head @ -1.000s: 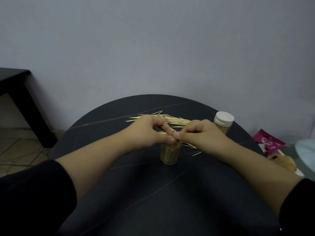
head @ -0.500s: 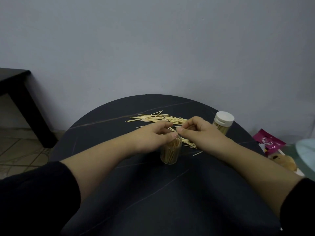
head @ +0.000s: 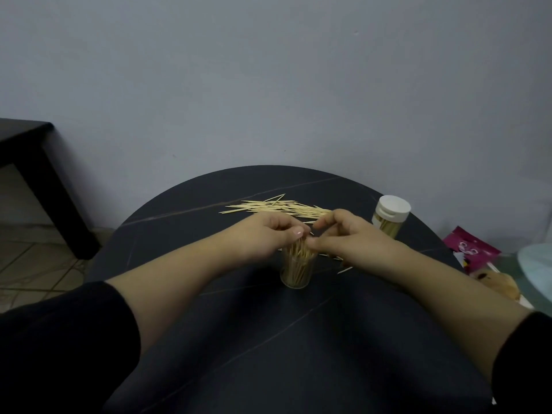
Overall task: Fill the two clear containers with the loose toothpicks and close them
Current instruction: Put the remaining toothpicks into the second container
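Note:
A clear open container [head: 295,271], mostly full of upright toothpicks, stands at the middle of the round black table [head: 268,339]. My left hand [head: 263,237] pinches a small bundle of toothpicks [head: 300,249] whose lower ends sit in the container's mouth. My right hand [head: 346,237] is curled right beside it, its thumb against the bundle; whether it grips any is hidden. Behind the hands lies the loose toothpick pile [head: 274,207]. The second container [head: 389,216], filled and closed with a white cap, stands at the back right.
A few stray toothpicks [head: 343,268] lie right of the open container. Off the table's right edge are a pink packet [head: 472,246] and a pale blue object [head: 536,264]. A dark side table [head: 33,162] stands at the left against the wall.
Both hands reached back to the loose pile, then returned over the open container. My left hand now pinches a bundle standing in its mouth.

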